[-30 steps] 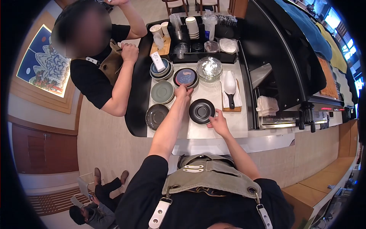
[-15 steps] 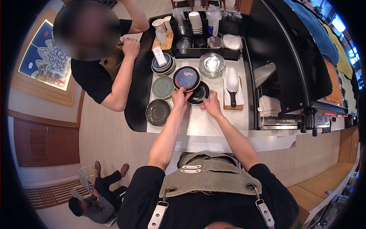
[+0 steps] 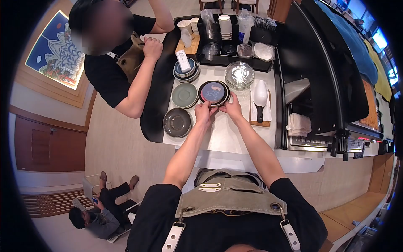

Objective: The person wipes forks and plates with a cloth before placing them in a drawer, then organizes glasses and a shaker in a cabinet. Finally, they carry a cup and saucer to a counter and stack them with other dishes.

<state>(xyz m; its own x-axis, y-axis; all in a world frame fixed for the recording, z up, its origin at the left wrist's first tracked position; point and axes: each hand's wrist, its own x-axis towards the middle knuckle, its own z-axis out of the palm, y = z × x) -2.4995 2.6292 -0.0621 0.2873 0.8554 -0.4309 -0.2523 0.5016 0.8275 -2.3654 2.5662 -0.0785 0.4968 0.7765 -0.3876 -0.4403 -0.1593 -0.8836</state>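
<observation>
A round coaster (image 3: 213,92) with a blue-and-pink picture lies on a stack of black saucers (image 3: 227,97). Gripping the stack's near left edge is my left hand (image 3: 204,112), its fingers closed at the rim. My right hand (image 3: 232,108) pinches the near right edge. The undersides of the saucers and some fingertips are hidden. To the left are a grey-green saucer stack (image 3: 184,95) and a dark grey saucer (image 3: 177,123). Glass plates (image 3: 239,75) are piled just behind on the right.
A white scoop with a black handle (image 3: 260,98) lies on a cloth at right. Blue bowls (image 3: 187,69) bear a white box. Cups (image 3: 225,26) and lids stand in a black organizer at the back. Across the counter, a co-worker's hand (image 3: 153,48) rests. A black machine (image 3: 323,67) borders the right.
The upper saucer with the coaster has moved right, over the lower black saucer, so they now overlap as one stack. My hands have come closer together. The camera view has shifted slightly.
</observation>
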